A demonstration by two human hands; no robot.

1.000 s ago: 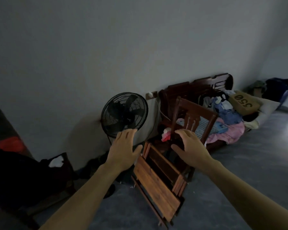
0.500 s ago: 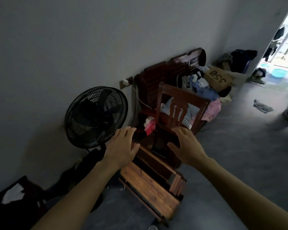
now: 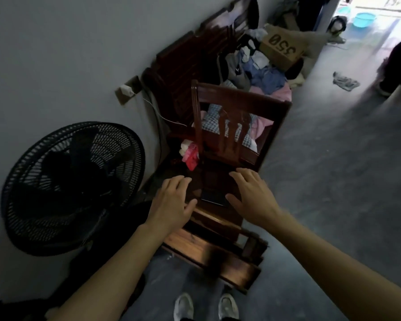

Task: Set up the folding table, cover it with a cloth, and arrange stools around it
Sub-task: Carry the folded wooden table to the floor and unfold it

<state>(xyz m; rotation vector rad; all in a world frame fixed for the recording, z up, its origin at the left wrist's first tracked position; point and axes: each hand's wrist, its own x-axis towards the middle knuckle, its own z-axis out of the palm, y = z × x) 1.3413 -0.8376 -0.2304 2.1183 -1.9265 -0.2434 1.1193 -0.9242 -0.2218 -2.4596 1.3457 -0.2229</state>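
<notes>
Fan [image 3: 72, 188] flanks left edge of folding table [image 3: 208, 253], grey floor [image 3: 333, 181] its right.

The left forearm [image 3: 116, 262] rises from the lower left of the frame and the right forearm [image 3: 322, 258] from the lower right, converging toward the centre; the left grip [image 3: 173, 202] is palm down, fingers straight, thumb spread rightward; the right grip [image 3: 252, 196] is palm down, fingers slightly fanned, thumb pointing left; the two are apart, neither holding anything.

Dim, underexposed room, daylight glare from the doorway [image 3: 380, 5] at far right, deep shadow at left, wide-angle bending, soft blur throughout.
</notes>
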